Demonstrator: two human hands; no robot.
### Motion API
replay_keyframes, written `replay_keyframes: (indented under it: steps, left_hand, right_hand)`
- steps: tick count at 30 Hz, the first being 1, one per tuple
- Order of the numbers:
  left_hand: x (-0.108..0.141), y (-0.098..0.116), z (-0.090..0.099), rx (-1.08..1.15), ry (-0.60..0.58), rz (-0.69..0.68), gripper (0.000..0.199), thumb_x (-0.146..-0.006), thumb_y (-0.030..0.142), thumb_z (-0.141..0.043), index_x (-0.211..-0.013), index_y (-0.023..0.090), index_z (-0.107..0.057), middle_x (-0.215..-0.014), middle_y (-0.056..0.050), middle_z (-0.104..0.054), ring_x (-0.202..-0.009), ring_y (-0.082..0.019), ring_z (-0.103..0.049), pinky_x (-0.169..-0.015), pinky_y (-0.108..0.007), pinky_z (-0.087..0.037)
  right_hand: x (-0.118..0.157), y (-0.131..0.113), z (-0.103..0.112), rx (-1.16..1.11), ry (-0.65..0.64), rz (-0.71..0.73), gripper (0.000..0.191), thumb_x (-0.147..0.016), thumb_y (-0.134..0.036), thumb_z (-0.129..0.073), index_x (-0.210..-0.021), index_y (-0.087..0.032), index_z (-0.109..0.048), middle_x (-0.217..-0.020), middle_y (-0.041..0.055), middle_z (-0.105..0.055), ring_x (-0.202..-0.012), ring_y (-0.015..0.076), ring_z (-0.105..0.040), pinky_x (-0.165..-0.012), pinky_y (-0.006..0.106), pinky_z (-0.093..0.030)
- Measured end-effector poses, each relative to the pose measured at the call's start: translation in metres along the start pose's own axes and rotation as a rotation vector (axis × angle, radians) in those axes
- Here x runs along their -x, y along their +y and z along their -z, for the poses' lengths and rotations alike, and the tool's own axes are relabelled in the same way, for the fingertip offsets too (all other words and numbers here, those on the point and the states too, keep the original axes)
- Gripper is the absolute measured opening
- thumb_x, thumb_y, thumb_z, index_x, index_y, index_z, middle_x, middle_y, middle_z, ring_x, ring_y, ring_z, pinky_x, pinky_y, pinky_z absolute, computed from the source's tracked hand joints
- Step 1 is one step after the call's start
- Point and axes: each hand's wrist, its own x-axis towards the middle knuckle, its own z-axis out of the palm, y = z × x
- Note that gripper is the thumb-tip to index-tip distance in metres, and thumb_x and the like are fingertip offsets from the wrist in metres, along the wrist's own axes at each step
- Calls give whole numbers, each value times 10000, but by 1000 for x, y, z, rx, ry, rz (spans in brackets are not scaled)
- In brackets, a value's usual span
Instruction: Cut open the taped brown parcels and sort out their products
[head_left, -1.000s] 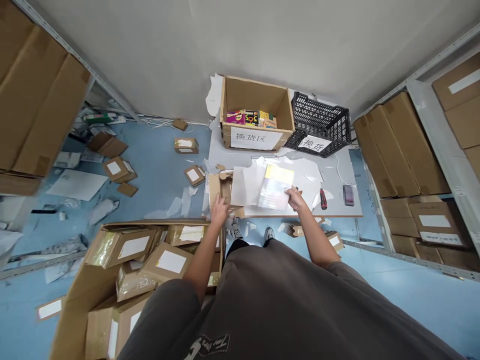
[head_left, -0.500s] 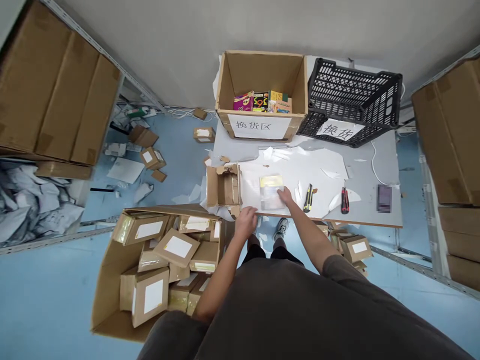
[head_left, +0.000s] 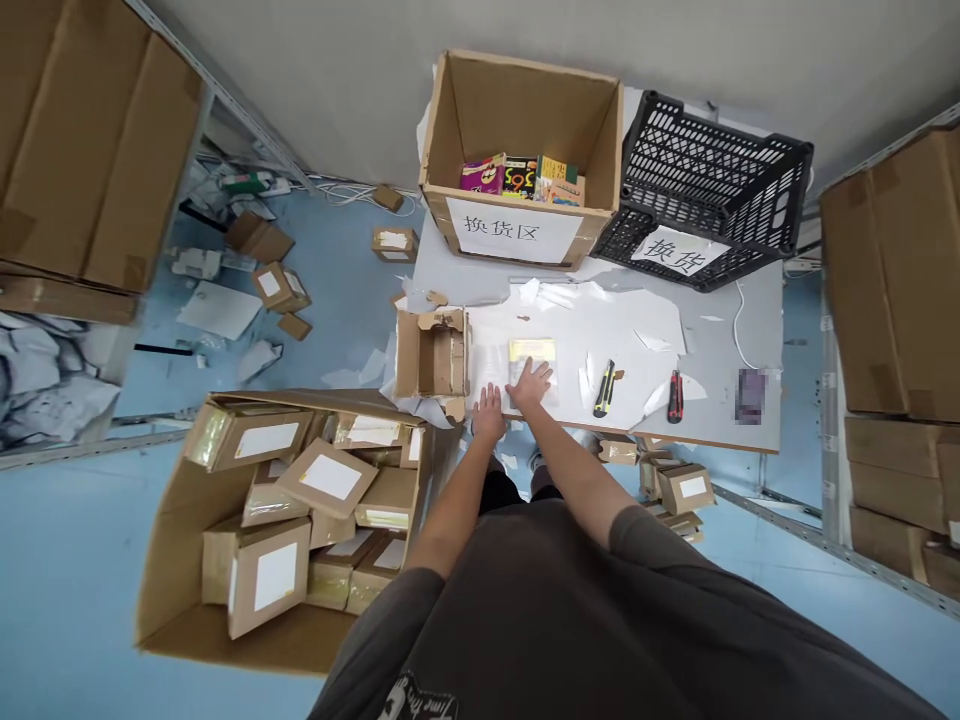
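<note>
A flat pack with a yellow top band (head_left: 532, 349), seemingly in clear plastic, lies on the white table (head_left: 645, 390). My right hand (head_left: 530, 383) rests on its lower part with the fingers spread, covering some of it. At the table's front edge, my left hand (head_left: 489, 412) lies flat with its fingers stretched out, on or beside a clear plastic sheet (head_left: 489, 365). To the left of that hand stands a small cardboard box (head_left: 409, 365), open at the top with torn flaps.
Two cutters, one yellow (head_left: 604, 388) and one red (head_left: 675, 397), lie to the right among paper scraps. Behind stand a large carton (head_left: 517, 235) of colourful packs and a black crate (head_left: 720, 200). A big carton (head_left: 169, 540) full of parcels is at my left.
My right hand has gone from gripping the pack's right edge to lying spread on top of it. My left hand has flattened out on the table. The view has shifted slightly.
</note>
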Motion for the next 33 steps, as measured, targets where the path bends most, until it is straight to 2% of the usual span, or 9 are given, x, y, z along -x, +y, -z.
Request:
replay_keyframes:
  steps: [5,8,11,14,17,20,24,29,33]
  left_hand:
    - [-2,-1,-6,44,31,7,1029,-867,109,-550,-1802,175,-125,-1873,-95,-32,-1740,-289,11,-1401,-548,-145]
    - [-3,1,-6,75,51,22,1035,-863,130,-576,-1801,173,-140,-1870,-93,-69,-1740,-303,-14,-1401,-544,-153]
    - [-5,2,-6,103,85,50,1002,-884,162,-583,-1795,135,-165,-1868,-114,-95,-1739,-326,-17,-1401,-532,-161]
    - [-8,-2,-5,110,90,113,959,-905,172,-568,-1780,66,-188,-1866,-156,-66,-1739,-339,-10,-1400,-510,-164]
    - [-9,-11,-6,100,82,154,978,-907,180,-571,-1776,30,-148,-1859,-193,-58,-1739,-335,-38,-1402,-500,-165]
    - [-7,-19,-5,84,89,116,1038,-890,193,-600,-1776,19,-88,-1854,-217,-66,-1738,-341,-34,-1404,-513,-154]
    - [-7,-21,-1,30,37,107,1097,-853,202,-647,-1754,-40,-69,-1841,-255,24,-1732,-373,26,-1404,-514,-138]
    - [-12,-17,3,8,1,120,1100,-846,217,-662,-1723,-99,-78,-1821,-310,55,-1720,-413,57,-1400,-521,-141]
    - [-14,-19,5,22,-15,116,1166,-820,246,-706,-1736,-57,-50,-1822,-314,9,-1718,-430,30,-1392,-548,-164]
  right_hand:
    - [-19,18,24,-171,11,57,1062,-712,-289,-753,-1690,-126,-373,-1692,277,-385,-1508,483,-412,-1180,603,-439]
    - [-33,58,63,-410,7,113,838,-685,-245,-644,-1513,-127,-583,-1390,201,-666,-1228,371,-637,-1107,489,-523]
    - [-42,103,93,-718,-64,140,714,-651,-274,-540,-1344,-160,-663,-1083,97,-763,-997,302,-677,-910,420,-601]
    - [-45,134,95,-868,-163,81,751,-608,-297,-489,-1326,-150,-654,-941,50,-762,-859,259,-675,-791,357,-594]
    - [-48,145,82,-759,-126,-42,695,-630,-305,-489,-1271,-122,-687,-957,71,-767,-876,261,-688,-803,352,-586]
    - [-47,144,72,-482,99,-97,682,-716,-329,-573,-1348,-91,-670,-1183,167,-758,-1086,320,-684,-968,416,-570]
    - [-29,123,63,-178,306,52,807,-888,-410,-645,-1611,-92,-480,-1598,260,-522,-1468,373,-470,-1232,495,-410]
    - [-7,71,33,9,-48,39,1157,-839,-602,-807,-1771,-211,-243,-1830,235,-141,-1675,463,-118,-1289,623,-255]
    - [-10,59,26,-27,-93,31,1283,-775,-540,-880,-1788,-220,-161,-1836,277,-14,-1683,524,-2,-1260,723,-226]
